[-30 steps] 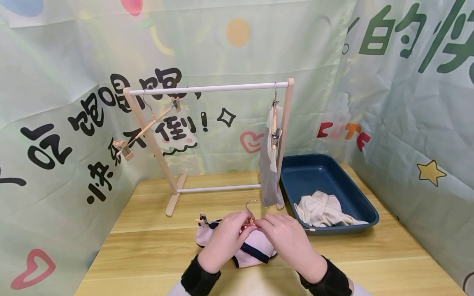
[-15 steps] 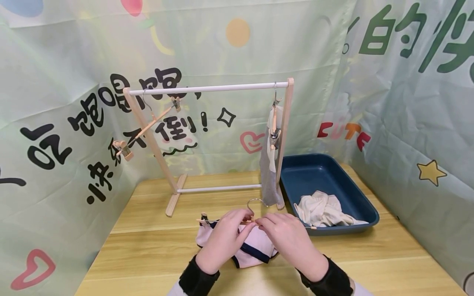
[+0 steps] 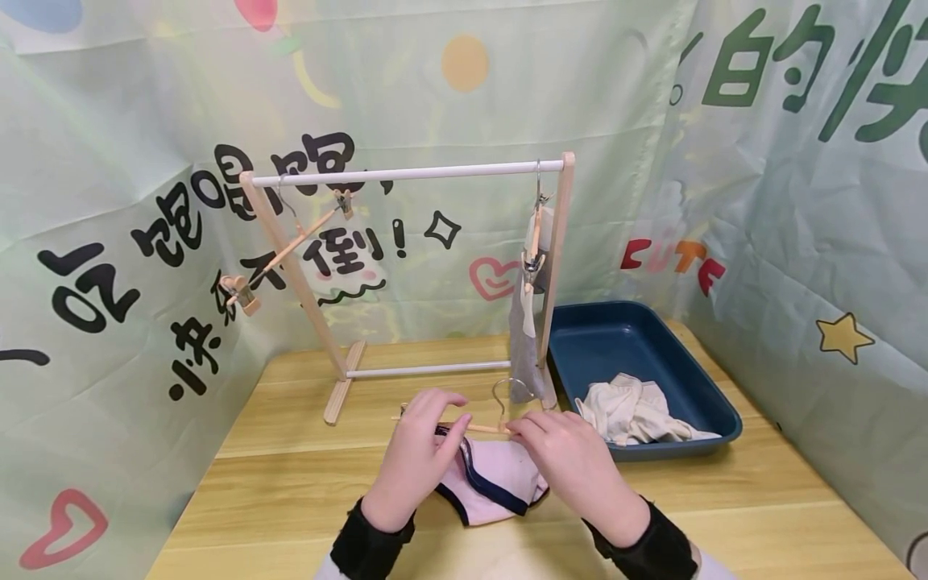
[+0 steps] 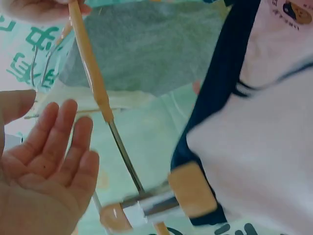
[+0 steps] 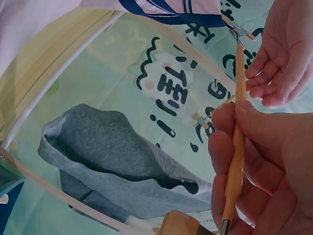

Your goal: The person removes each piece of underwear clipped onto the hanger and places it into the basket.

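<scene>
My right hand (image 3: 573, 459) pinches the wooden bar of a clip hanger (image 3: 482, 428) close to the base of its metal hook. In the right wrist view the fingers and thumb close round that bar (image 5: 236, 166). My left hand (image 3: 415, 453) is beside the bar's left part, its fingers spread and holding nothing. A small pink garment (image 3: 500, 475) with navy edging hangs below the bar, low over the table. The left wrist view shows a wooden clip (image 4: 193, 190) at the hanger's end biting the garment's navy edge.
Behind the hands stands a drying rack (image 3: 406, 173). A bare clip hanger (image 3: 300, 238) hangs at its left, a grey and white garment (image 3: 525, 346) at its right. A dark blue basin (image 3: 609, 338) at the right contains a crumpled cream cloth (image 3: 634, 411).
My left hand has come off the middle of the hanger and moved left, its fingers opening. The hanger has shifted slightly right and up in my right hand. The grey garment has swung a little.
</scene>
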Action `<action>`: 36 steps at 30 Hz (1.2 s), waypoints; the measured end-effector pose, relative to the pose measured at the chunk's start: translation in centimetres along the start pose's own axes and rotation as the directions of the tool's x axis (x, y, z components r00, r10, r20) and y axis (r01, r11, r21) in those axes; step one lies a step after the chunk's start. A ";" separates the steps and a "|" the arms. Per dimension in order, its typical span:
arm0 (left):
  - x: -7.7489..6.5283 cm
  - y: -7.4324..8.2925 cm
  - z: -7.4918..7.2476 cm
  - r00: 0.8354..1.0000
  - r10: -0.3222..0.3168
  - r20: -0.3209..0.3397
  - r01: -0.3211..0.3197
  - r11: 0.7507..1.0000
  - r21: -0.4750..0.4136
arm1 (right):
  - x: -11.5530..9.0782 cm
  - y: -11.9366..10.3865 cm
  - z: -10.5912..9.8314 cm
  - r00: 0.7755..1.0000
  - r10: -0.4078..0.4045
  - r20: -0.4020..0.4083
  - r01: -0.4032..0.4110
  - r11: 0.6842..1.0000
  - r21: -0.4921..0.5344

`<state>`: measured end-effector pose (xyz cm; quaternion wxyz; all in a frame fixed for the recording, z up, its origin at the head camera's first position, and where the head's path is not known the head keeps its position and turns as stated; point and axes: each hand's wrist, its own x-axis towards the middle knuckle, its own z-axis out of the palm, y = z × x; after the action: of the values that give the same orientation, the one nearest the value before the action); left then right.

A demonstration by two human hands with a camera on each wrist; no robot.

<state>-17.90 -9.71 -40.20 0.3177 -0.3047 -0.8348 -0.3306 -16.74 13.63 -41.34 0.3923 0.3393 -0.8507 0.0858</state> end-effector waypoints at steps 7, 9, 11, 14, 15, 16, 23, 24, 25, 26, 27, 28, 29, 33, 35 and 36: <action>0.4 -1.1 -0.4 0.985 -0.066 -0.158 0.068 0.998 0.006 | 0.1 0.3 0.0 0.999 0.023 -0.033 -0.023 1.000 -0.002; 0.4 -1.3 -0.4 0.978 -0.111 -0.178 0.113 0.994 0.004 | 0.1 0.4 -0.1 0.999 0.027 -0.034 -0.027 1.000 -0.004; 0.5 -1.5 -0.5 0.969 -0.166 -0.183 0.167 0.986 -0.009 | 0.2 0.5 -0.2 0.999 0.034 -0.031 -0.034 0.999 -0.004; 0.6 -1.9 -0.7 0.950 -0.267 -0.161 0.262 0.964 -0.051 | 0.3 0.7 -0.4 0.998 0.048 -0.028 -0.048 0.999 -0.002; 0.6 -2.0 -0.8 0.943 -0.298 -0.148 0.291 0.954 -0.067 | 0.3 0.7 -0.5 0.998 0.053 -0.028 -0.054 0.999 -0.001; 0.7 -2.1 -1.0 0.935 -0.329 -0.132 0.321 0.944 -0.082 | 0.3 0.8 -0.5 0.998 0.058 -0.031 -0.058 0.998 0.000; 0.8 -3.1 -1.5 0.904 -0.428 0.014 0.425 0.891 -0.161 | 0.4 1.1 -0.9 0.996 0.078 -0.038 -0.078 0.997 0.008; 0.9 -3.3 -1.6 0.902 -0.430 0.034 0.429 0.886 -0.175 | 0.4 1.2 -0.9 0.996 0.078 -0.036 -0.078 0.997 0.014; 0.9 -3.4 -1.6 0.903 -0.426 0.049 0.427 0.884 -0.189 | 0.3 1.3 -0.9 0.996 0.078 -0.035 -0.077 0.997 0.018; 0.9 -3.5 -1.7 0.905 -0.421 0.063 0.425 0.881 -0.207 | 0.3 1.3 -0.9 0.996 0.078 -0.033 -0.077 0.997 0.020; 0.9 -3.6 -1.7 0.905 -0.419 0.077 0.425 0.876 -0.227 | 0.3 1.4 -1.0 0.997 0.076 -0.031 -0.076 0.997 0.021; 0.9 -3.6 -1.8 0.906 -0.415 0.088 0.423 0.871 -0.248 | 0.3 1.4 -1.0 0.997 0.076 -0.029 -0.075 0.997 0.024; 0.9 -3.7 -1.8 0.905 -0.414 0.100 0.425 0.865 -0.267 | 0.3 1.5 -1.1 0.997 0.076 -0.027 -0.075 0.997 0.026; 0.9 -3.8 -1.9 0.905 -0.404 0.131 0.424 0.841 -0.337 | 0.3 1.7 -1.3 0.996 0.086 -0.026 -0.085 0.996 0.024; 0.9 -3.9 -2.1 0.909 -0.394 0.136 0.416 0.836 -0.358 | 0.4 1.7 -1.5 0.996 0.090 -0.028 -0.089 0.996 0.021; 0.9 -4.0 -2.1 0.909 -0.392 0.138 0.415 0.832 -0.367 | 0.4 1.7 -1.5 0.995 0.092 -0.030 -0.092 0.996 0.020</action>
<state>-20.66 -13.41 -39.73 0.1499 -0.1878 -0.8065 -0.5402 -17.10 15.38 -39.80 0.3978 0.3019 -0.8585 0.1167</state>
